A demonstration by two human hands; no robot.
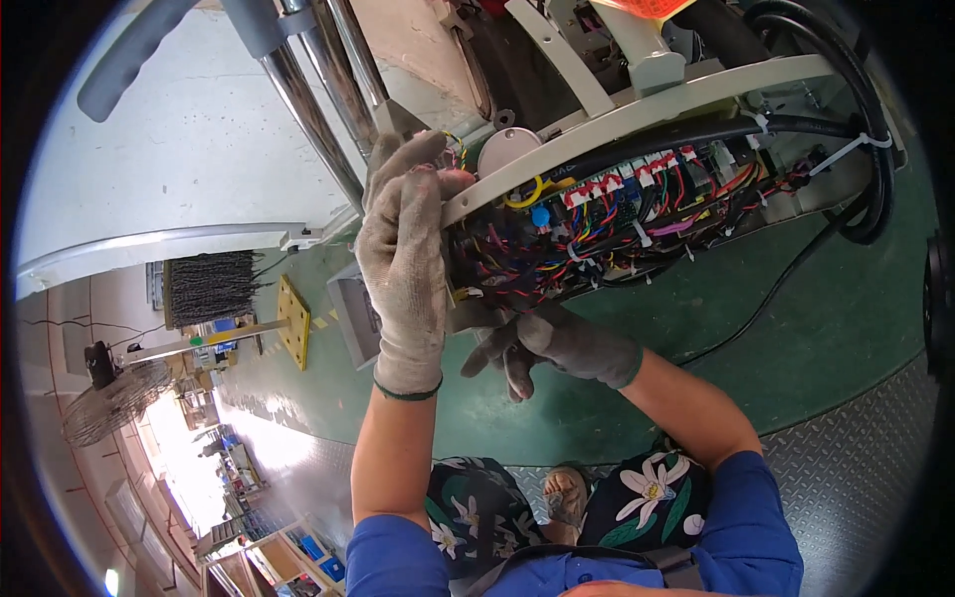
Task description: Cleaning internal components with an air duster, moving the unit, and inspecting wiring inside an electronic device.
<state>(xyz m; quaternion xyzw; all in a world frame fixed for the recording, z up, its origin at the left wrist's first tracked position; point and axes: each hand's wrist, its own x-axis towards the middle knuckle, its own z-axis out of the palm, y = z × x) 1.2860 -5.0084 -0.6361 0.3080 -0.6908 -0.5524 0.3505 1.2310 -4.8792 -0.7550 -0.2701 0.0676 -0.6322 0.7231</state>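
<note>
A long cream metal housing (637, 104) runs from centre to upper right, its open side packed with red, blue, yellow and black wires (597, 229) and rows of small connectors. My left hand (406, 254), in a worn grey work glove, grips the left end of the housing with its fingers curled over the top edge. My right hand (557, 348), in a darker grey glove, reaches up under the wiring at the lower left corner, fingers bent against the bundle. Whether it pinches a wire is hidden.
Thick black cables (856, 119) loop around the housing's right end, tied with white zip ties. Chrome tubes (318, 99) slope at upper left. The floor is green paint (796, 328) and steel tread plate (856, 468). A standing fan (109, 398) and shelves are at left.
</note>
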